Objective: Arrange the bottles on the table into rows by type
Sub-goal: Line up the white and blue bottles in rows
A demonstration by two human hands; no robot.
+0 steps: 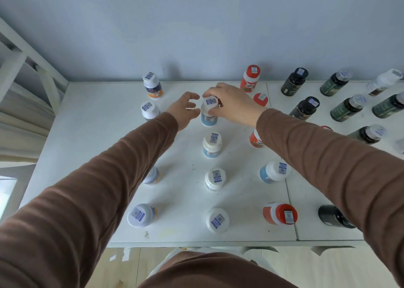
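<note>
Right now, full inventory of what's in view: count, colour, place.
Blue-label bottles: five, white caps; four in centre column, one right of it.
Orange-label bottles: four, white caps, left column.
Red bottles: at least four, right of centre, partly hidden.
Dark bottles: about eight, black or green, right side.
White bottle: one, far right.
Table: one, white.
Left hand: fingers curled, beside far blue-label bottle.
Right hand: grips that bottle's cap.

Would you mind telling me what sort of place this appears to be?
Probably a plain indoor room set up for sorting: a white table against a bare pale wall, with labelled supplement bottles in rows.
</note>
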